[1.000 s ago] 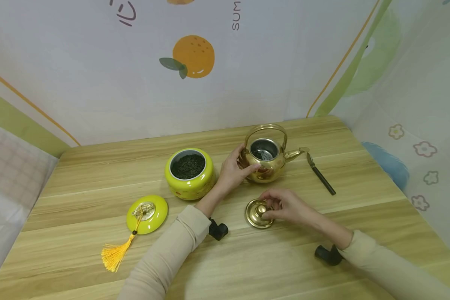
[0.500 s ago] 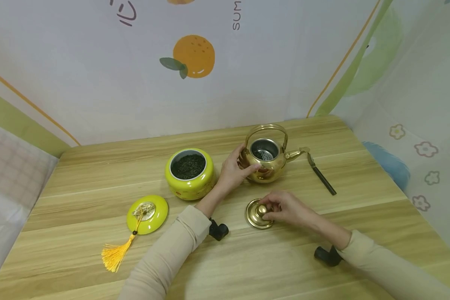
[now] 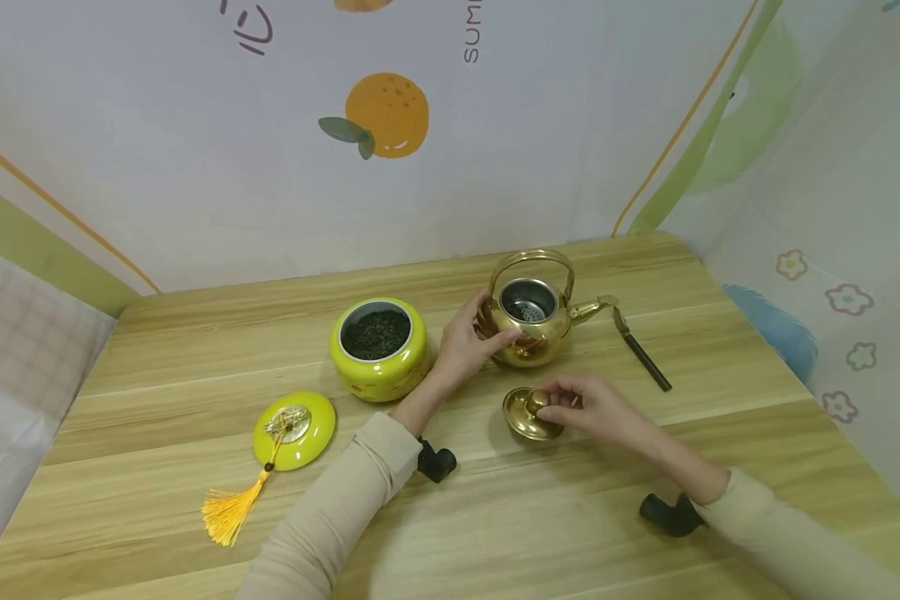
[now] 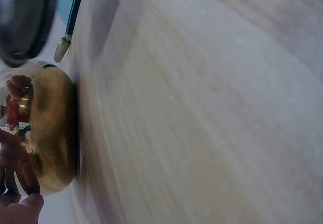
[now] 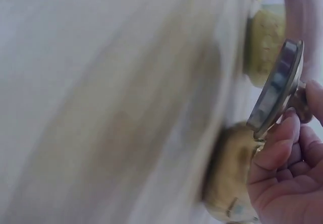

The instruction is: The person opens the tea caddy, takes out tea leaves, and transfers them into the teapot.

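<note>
A gold teapot (image 3: 547,346) stands uncovered on the wooden table, a perforated steel strainer (image 3: 529,312) inside its mouth. My left hand (image 3: 467,340) holds the pot's left side, thumb across the front and fingers round the far side. In front of the pot, my right hand (image 3: 598,410) pinches the gold teapot lid (image 3: 523,419) by its knob. The lid hangs tilted above the tabletop; the right wrist view shows its steel rim (image 5: 275,90) clear of the table. The left wrist view catches the lid's underside (image 4: 25,19), blurred, near the pot.
Left of the pot, a yellow jar (image 3: 382,379) stands open, filled with dark tea leaves (image 3: 377,335). Its yellow lid (image 3: 313,442) lies nearer, with an orange tassel (image 3: 228,508). A dark-handled scoop (image 3: 648,363) lies beside the spout. Behind the table hangs a printed cloth (image 3: 270,200).
My right hand has lifted the teapot lid off the table, tilting it and carrying it slightly right and towards the pot. My left hand stays on the teapot.
</note>
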The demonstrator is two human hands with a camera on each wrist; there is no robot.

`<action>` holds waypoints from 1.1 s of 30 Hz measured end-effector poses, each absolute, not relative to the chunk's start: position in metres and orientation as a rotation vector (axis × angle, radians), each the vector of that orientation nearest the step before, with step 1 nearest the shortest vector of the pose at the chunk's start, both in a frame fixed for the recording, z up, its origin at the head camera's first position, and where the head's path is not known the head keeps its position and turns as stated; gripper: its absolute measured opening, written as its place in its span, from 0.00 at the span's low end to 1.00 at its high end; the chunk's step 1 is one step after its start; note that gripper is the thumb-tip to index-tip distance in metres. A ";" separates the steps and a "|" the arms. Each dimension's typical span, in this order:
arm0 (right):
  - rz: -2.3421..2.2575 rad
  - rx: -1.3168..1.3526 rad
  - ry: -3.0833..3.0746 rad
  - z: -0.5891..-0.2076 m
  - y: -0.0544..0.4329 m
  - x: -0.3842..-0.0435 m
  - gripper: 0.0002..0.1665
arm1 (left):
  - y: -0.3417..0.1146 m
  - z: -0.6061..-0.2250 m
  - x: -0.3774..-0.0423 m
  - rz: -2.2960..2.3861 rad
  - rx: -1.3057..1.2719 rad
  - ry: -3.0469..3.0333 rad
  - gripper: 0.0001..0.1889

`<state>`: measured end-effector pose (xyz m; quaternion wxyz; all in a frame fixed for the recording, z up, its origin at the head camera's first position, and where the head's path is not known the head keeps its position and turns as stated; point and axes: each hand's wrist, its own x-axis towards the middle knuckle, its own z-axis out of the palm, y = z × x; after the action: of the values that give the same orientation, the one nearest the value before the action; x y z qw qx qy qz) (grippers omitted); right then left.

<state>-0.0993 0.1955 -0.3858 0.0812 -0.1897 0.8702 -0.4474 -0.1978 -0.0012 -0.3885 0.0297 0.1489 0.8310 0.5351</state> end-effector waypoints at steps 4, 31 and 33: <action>-1.355 -0.515 2.643 -0.374 0.199 -0.101 0.15 | -0.001 -0.388 -0.198 1.663 0.459 2.553 0.42; -1.656 -0.295 3.144 -0.354 0.173 -0.169 0.19 | -0.002 -0.387 -0.196 1.655 0.519 2.555 0.41; -1.643 -0.298 3.165 -0.353 0.171 -0.172 0.20 | -0.002 -0.387 -0.197 1.658 0.516 2.552 0.41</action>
<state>-0.1716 0.1712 -0.3528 -0.2168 -0.0812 0.8635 -0.4481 -0.1967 -0.0024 -0.3869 0.0274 0.1672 0.8264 0.5371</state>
